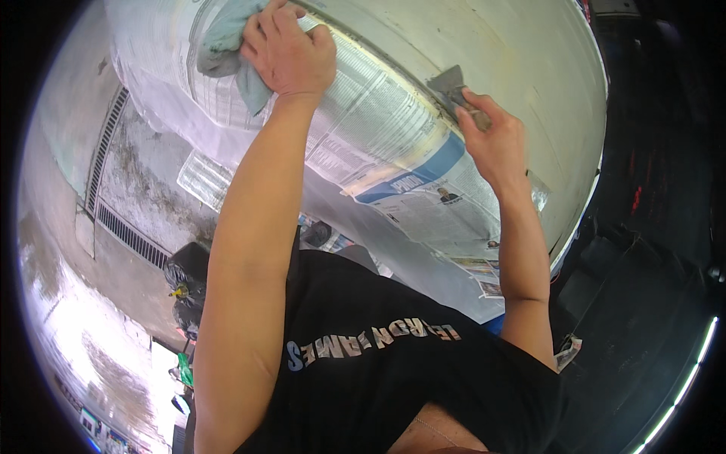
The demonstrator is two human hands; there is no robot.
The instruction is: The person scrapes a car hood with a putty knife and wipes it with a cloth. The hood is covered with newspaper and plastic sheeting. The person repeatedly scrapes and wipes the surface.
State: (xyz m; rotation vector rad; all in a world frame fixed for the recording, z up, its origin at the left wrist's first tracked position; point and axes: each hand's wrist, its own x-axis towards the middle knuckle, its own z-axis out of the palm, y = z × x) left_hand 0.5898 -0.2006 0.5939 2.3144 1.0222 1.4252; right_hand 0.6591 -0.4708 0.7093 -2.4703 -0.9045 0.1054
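My left hand [293,57] presses a pale blue-green cloth [221,44], its fingers bent over the edge of the folds. Under the cloth lie sheets of newspaper [370,125], fixed along a yellowish strip of masking tape [393,72]. My right hand [493,140] grips a putty knife [448,80] by its short handle. The knife's wide grey blade points away from me, over the cream-coloured panel [522,68] close to the taped edge. I cannot tell whether the blade touches the panel.
Translucent plastic sheeting [170,113] hangs beyond the newspaper on the left. A slotted floor drain [132,234] crosses the concrete floor. Black plastic bags [187,284] stand beside my left arm. Dark, hard-to-read shapes fill the right side, with a bright light strip [684,390] low there.
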